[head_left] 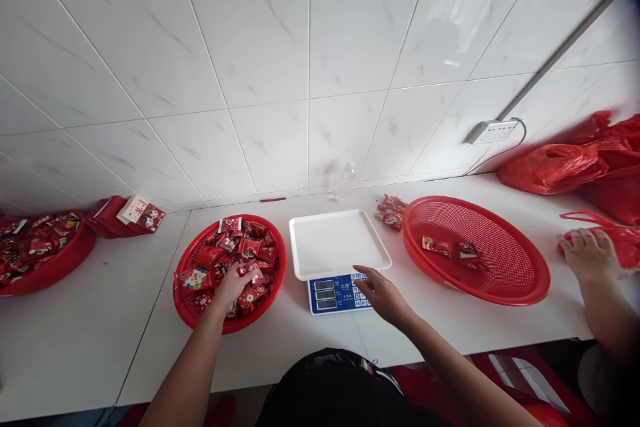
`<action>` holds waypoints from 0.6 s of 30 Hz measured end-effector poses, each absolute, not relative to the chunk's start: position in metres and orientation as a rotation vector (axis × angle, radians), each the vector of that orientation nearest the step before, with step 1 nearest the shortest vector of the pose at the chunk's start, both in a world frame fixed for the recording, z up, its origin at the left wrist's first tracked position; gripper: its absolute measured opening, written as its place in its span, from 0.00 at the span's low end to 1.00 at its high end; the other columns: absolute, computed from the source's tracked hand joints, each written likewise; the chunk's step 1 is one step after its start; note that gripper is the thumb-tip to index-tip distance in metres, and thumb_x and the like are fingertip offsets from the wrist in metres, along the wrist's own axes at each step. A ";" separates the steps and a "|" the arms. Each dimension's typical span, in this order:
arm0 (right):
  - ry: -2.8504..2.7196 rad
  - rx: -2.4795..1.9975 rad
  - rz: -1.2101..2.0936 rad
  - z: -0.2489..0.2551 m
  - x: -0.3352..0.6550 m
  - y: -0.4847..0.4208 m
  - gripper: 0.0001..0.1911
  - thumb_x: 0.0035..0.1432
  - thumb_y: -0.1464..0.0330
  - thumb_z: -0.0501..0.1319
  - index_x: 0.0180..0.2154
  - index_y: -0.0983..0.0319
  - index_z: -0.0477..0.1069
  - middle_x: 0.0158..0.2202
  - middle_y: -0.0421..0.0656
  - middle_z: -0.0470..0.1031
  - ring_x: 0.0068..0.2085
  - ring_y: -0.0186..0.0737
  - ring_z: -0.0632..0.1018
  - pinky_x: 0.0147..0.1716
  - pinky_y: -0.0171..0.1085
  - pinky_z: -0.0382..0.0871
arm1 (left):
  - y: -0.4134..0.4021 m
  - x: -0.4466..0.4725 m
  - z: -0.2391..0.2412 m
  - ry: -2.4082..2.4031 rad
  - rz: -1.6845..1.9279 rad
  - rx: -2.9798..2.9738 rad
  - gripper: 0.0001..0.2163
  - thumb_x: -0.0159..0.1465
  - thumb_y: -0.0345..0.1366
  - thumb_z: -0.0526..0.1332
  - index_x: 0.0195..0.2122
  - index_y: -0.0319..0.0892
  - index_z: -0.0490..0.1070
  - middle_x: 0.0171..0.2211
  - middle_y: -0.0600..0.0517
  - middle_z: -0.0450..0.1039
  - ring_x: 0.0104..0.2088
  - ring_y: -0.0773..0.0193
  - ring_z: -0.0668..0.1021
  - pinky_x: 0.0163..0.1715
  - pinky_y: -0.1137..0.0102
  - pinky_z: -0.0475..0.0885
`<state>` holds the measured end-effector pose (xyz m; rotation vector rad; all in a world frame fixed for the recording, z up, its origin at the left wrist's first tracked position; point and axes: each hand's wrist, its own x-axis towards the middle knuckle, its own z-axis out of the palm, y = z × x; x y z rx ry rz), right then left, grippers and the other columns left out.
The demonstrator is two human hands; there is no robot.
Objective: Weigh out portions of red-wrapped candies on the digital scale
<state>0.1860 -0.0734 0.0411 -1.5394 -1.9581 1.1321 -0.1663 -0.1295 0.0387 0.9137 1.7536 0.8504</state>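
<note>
My left hand [232, 289] is inside a red perforated basket [281, 267] filled with small red wrapped packets [250, 247]. Its fingers are closed around a pink-and-red wrapped packet [259, 275] near the middle of the pile. A bigger patterned packet [194, 279] lies on the basket's left side. To the right of that basket stands a digital scale [327, 293] with a blue panel, topped by a white tray [340, 243] holding nothing. Over the scale's keypad hovers my right hand [383, 293], palm down, its fingers apart and holding nothing.
A second red basket [520, 267] on the right contains a few packets; several more packets [391, 211] lie beside it. A co-worker's hand [593, 257] rests on a red plastic bag [625, 243]. Red boxes [107, 217] and another full basket [60, 270] stand left. A tiled wall [270, 67] backs the table.
</note>
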 end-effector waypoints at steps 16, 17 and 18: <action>-1.019 -1.176 2.142 0.053 0.134 -0.077 0.25 0.41 0.66 0.69 0.43 0.62 0.67 0.32 0.40 0.75 0.30 0.33 0.76 0.33 0.34 0.71 | -0.108 -0.043 0.056 1.128 1.300 0.135 0.11 0.50 0.35 0.67 0.33 0.39 0.70 0.28 0.51 0.76 0.27 0.68 0.77 0.29 0.73 0.74; -0.961 -1.178 2.090 0.054 0.139 -0.071 0.27 0.42 0.65 0.68 0.46 0.61 0.65 0.35 0.41 0.75 0.33 0.34 0.77 0.35 0.35 0.71 | -0.105 -0.047 0.055 1.137 1.298 0.130 0.10 0.51 0.34 0.66 0.34 0.39 0.70 0.29 0.52 0.76 0.27 0.69 0.77 0.30 0.73 0.74; -0.907 -1.179 2.042 0.056 0.144 -0.066 0.30 0.43 0.64 0.68 0.49 0.59 0.62 0.38 0.42 0.75 0.36 0.35 0.77 0.38 0.36 0.71 | -0.103 -0.051 0.054 1.144 1.289 0.140 0.10 0.52 0.34 0.66 0.35 0.40 0.70 0.29 0.52 0.76 0.27 0.69 0.77 0.30 0.73 0.74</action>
